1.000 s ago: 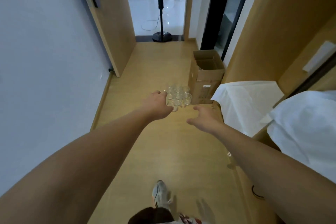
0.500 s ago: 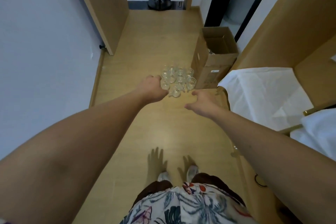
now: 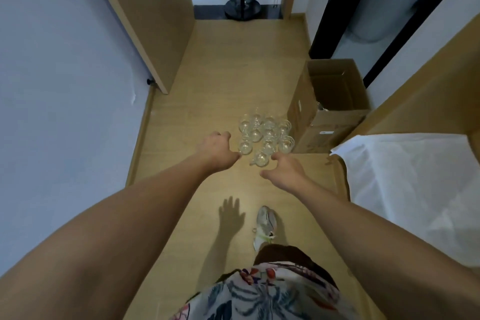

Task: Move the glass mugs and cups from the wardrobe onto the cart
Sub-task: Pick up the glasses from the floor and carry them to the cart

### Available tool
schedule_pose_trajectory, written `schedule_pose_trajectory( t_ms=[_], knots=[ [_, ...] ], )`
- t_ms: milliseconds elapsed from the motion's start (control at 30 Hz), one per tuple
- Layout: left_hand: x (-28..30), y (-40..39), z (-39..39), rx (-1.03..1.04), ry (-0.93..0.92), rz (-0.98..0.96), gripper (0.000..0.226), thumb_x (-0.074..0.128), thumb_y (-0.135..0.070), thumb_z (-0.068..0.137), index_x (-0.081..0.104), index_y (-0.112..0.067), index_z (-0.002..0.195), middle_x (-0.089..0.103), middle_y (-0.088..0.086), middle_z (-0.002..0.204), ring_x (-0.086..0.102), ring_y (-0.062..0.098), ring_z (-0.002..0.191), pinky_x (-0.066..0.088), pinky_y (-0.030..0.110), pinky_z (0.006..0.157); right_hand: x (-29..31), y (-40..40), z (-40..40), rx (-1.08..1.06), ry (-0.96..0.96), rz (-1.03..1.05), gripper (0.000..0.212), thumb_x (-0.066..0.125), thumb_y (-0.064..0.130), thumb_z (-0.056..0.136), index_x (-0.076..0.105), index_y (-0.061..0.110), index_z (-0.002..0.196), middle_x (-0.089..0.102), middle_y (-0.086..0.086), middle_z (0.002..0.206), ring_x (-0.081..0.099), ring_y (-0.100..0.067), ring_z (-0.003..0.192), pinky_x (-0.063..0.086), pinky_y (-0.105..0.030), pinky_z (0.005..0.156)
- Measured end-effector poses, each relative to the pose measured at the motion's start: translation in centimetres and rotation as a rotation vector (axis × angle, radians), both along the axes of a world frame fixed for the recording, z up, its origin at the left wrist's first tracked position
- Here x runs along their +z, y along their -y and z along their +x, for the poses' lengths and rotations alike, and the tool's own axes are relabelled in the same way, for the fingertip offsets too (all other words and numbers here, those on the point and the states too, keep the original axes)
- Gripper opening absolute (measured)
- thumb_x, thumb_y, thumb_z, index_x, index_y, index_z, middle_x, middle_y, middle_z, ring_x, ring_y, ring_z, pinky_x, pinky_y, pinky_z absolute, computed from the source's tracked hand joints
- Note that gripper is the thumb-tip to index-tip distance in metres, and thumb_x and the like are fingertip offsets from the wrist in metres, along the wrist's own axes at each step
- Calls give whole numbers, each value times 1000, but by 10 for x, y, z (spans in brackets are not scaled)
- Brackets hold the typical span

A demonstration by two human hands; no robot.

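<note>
hands (image 3: 249, 163) over floor glasses (image 3: 265, 136) beside box (image 3: 311, 127)

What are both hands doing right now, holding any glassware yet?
Left hand: fingers curled, beside the cluster of glass cups; whether it grips one cannot be told.
Right hand: open, holding nothing, close to the nearest cup.

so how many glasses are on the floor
About 10 glasses, clustered on the floor left of the box, just beyond both hands; they overlap and are clear, so the count may be off.
</note>
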State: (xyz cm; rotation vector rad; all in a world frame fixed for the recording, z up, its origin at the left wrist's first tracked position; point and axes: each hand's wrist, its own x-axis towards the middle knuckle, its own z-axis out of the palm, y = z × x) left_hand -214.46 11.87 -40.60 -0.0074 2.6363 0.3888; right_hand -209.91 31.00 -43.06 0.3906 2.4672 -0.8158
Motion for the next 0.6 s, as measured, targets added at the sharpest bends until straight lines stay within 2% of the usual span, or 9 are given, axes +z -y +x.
schedule_pose_trajectory(
  t_ms=[133, 300, 467, 600],
  knots=[
    [-22, -10, -58, 26, 57, -14, 71, 63, -53, 92, 44, -13, 148, 48, 16, 147, 46, 35, 135, 42, 43, 108, -20, -14, -57, -17, 68, -33, 72, 78, 46, 82, 53, 16, 142, 61, -7, 137, 58, -27, 123, 47, -32, 91],
    [-53, -15, -111, 58, 134, 15, 69, 63, -50, 91, 45, -12, 146, 51, 17, 143, 48, 37, 131, 45, 43, 105, -41, -25, -112, -1, 147, -61, 67, 75, 43, 84, 54, 12, 139, 66, -11, 126, 62, -28, 115, 44, -28, 80],
    [-100, -15, -157, 59, 193, 26, 67, 65, -48, 90, 47, -14, 145, 53, 15, 140, 51, 35, 128, 46, 40, 99, -79, -18, -152, -43, 221, -104, 65, 73, 38, 83, 53, 15, 141, 63, -8, 129, 60, -27, 115, 50, -34, 92],
    [-168, -8, -194, 83, 232, 92, 66, 65, -43, 91, 45, -14, 148, 52, 13, 143, 48, 33, 132, 43, 37, 103, -145, -5, -184, -123, 246, -121, 63, 72, 37, 85, 53, 15, 141, 65, -10, 128, 62, -28, 114, 51, -36, 95]
  ],
)
